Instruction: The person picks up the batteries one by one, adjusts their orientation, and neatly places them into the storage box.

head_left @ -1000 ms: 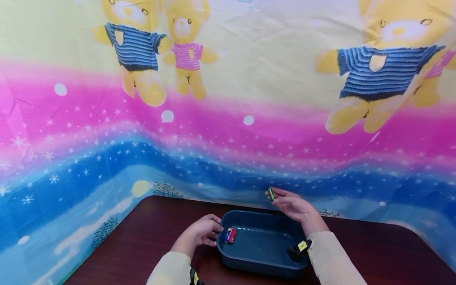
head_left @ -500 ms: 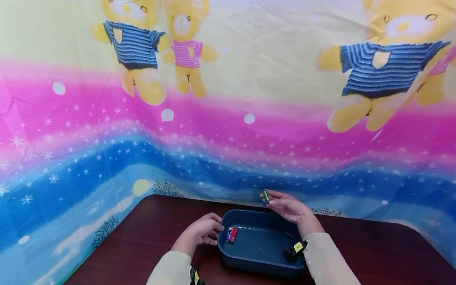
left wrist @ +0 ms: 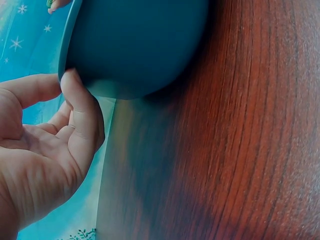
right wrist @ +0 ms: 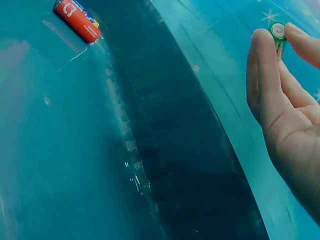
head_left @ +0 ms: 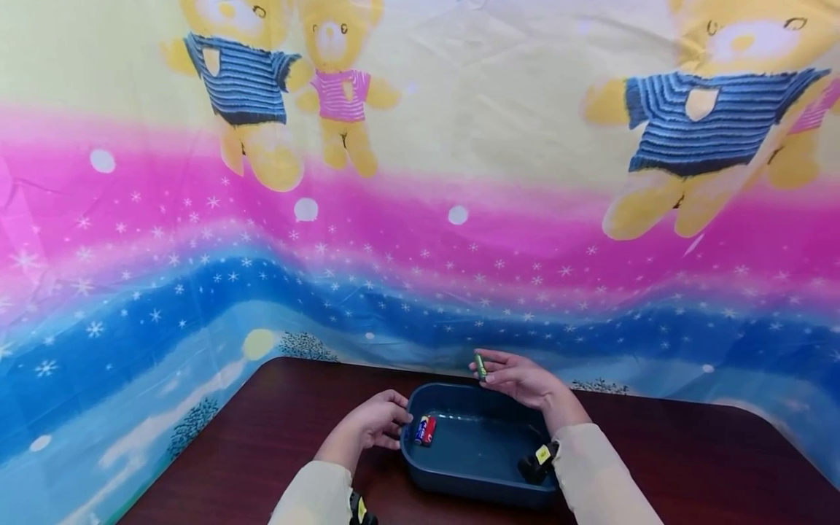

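Observation:
My right hand pinches a green battery between thumb and fingertips, above the far rim of a dark blue plastic basin. In the right wrist view, the flat round end of this green battery faces the camera. My left hand holds the basin's left end, its thumb and a finger pinching the rim in the left wrist view. Inside the basin at the left lie a red battery and a blue one with yellow, side by side.
The basin stands on a dark reddish-brown wooden table. Behind the table hangs a cloth printed with bears and snowflakes. A black wrist camera with a yellow label on my right wrist overlaps the basin's right end.
My right hand has moved left and slightly down with the green battery, which has come nearer the basin's far rim. The left hand stays at the basin's left end.

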{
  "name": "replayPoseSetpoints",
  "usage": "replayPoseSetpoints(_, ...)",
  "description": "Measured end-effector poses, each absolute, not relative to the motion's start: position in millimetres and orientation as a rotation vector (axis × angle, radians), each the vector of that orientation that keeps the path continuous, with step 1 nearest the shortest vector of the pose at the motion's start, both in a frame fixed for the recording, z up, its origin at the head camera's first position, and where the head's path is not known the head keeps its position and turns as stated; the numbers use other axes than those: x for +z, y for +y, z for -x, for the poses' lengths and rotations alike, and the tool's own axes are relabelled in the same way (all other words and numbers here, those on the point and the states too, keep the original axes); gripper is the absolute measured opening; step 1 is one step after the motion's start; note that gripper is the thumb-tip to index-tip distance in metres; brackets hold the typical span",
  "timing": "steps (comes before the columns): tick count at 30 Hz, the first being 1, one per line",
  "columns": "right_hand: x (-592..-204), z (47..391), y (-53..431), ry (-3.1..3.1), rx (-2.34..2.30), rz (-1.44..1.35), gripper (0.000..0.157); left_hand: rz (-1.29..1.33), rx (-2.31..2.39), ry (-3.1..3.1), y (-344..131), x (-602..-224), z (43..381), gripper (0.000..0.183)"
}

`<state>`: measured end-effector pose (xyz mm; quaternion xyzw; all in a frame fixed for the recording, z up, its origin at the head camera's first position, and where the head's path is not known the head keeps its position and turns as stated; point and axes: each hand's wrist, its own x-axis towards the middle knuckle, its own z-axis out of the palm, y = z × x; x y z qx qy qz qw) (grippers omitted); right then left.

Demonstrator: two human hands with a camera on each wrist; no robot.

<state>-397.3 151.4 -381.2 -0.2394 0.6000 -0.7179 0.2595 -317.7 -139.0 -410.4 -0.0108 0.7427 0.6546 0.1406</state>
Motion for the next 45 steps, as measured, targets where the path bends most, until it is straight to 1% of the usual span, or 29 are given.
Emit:
replayPoseSetpoints(16, -382, 398, 141, 1.734, -1.873, 0.641, 0.068, 0.033, 1.882, 2.153, -140, -408, 316, 0.023)
replayPoseSetpoints(21, -383, 397, 140, 1.763, -1.815, 0.694, 0.066, 0.033, 1.896, 2.139, -141, -410, 317, 0.023)
replayPoseSetpoints(26, -383, 394, 138, 1.776, -1.757, 0.782, 0.064, 0.032, 1.903, 2.121, -142, -411, 318, 0.025)
replayPoseSetpoints(35, -385, 393, 135, 1.837, -1.693, 0.829, 0.056, 0.044, 1.922, 2.083, -142, -413, 320, 0.023)
replayPoseSetpoints(41, -388, 394, 133, 1.846, -1.646, 0.884, 0.048, 0.054, 1.932, 2.066, -143, -414, 320, 0.022)
replayPoseSetpoints(45, -389, 394, 132, 1.860, -1.607, 0.895, 0.048, 0.055, 1.927, 2.070, -143, -413, 319, 0.021)
